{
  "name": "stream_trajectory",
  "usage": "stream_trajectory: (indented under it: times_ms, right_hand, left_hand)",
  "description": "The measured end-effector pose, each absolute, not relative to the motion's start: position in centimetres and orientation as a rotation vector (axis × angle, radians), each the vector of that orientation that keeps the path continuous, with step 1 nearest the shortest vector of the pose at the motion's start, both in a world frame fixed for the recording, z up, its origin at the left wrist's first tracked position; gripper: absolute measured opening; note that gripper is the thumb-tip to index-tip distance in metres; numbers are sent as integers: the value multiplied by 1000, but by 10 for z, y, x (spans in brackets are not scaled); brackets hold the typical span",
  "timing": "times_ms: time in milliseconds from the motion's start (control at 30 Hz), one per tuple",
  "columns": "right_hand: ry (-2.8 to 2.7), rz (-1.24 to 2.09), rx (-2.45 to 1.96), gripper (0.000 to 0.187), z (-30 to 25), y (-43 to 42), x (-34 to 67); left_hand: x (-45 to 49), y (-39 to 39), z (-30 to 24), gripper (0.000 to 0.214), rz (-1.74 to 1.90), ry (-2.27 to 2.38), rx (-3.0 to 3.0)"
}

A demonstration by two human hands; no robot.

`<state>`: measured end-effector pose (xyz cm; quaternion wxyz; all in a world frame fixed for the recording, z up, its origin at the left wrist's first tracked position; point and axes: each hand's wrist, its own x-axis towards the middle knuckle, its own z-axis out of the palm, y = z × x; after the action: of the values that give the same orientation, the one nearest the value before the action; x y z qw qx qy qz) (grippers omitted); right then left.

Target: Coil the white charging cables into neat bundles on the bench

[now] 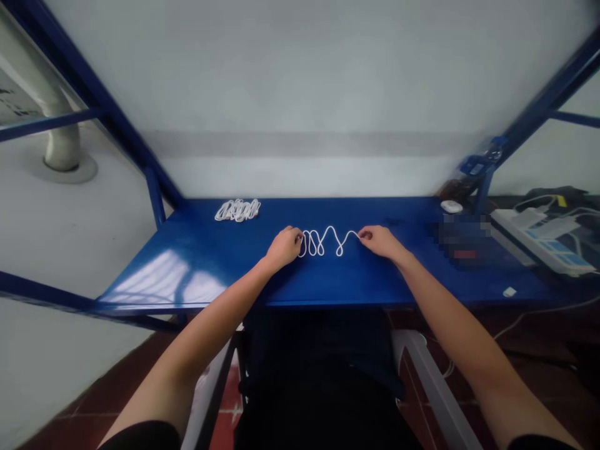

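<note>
A white cable (320,244) lies in wavy loops on the blue table (225,262), stretched between my two hands. My left hand (285,245) pinches its left end, where the loops sit close together. Its right end is pinched in the fingertips of my right hand (375,240), and the loops there are wider apart. Farther back on the left rests a bundle of coiled white cables (237,210), apart from both hands. Whatever connectors the held cable has are hidden in my fingers.
On the right are a power strip (557,244) with plugged-in chargers, a blurred dark patch, a small white piece (509,292) and a white rounded object (451,207). A bottle (471,169) leans by the blue frame post. A wall (309,94) closes the table's back.
</note>
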<state>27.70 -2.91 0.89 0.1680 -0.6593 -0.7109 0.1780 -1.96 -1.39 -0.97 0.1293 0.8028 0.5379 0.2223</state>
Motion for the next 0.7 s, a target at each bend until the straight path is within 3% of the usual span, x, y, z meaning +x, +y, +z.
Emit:
stream_trajectory:
  times_ms: [300,700]
  right_hand:
    - [-2047,357,-1852,19,-3,-39,297]
    - [-1782,187,-2054,16,-13,-64,345]
  left_hand:
    - [-67,-13,8,22,366,1830,2182]
    - [-148,-34,7,25,423,2126,1947]
